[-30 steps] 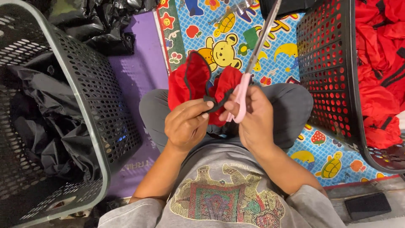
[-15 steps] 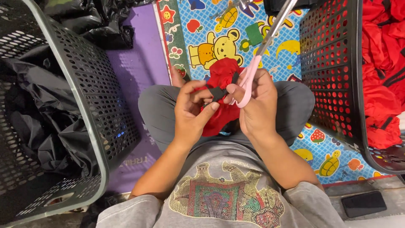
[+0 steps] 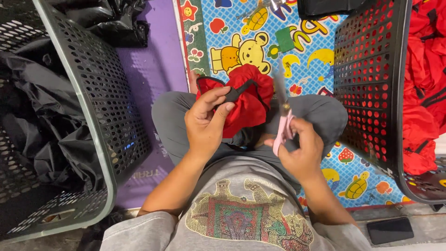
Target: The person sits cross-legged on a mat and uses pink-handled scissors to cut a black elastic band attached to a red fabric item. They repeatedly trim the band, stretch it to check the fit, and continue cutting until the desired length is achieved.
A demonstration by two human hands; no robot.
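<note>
Looking down from the head camera, we see 1 view only, onto a seated person's lap in grey trousers and a grey shirt.

Our left hand (image 3: 206, 123) is raised over the lap, its thumb and fingers pinched closed on a black strap (image 3: 233, 93) that runs across a bunched red garment (image 3: 248, 100). The garment rests on the knees, just ahead of that hand, with its far edge over a colourful cartoon play mat (image 3: 241, 28).

Our right hand (image 3: 301, 148) sits lower and to the right, apart from the garment. Its fingers are curled closed around the pink handles of a pair of scissors (image 3: 283, 125), blades pointing up and away; the blades are blurred, so we cannot tell whether they are open.

On the left stands a grey perforated basket (image 3: 97, 107) holding black fabric (image 3: 42, 116). On the right stands a black perforated basket (image 3: 371, 88) holding more red garments (image 3: 425, 69). A dark phone (image 3: 390, 230) lies on the floor at the lower right.

We judge the step in hand to be trimming at the strap, with the scissors held off the cloth. A next cut would call for bringing the blades to the pinched strap while the left hand keeps it taut.
</note>
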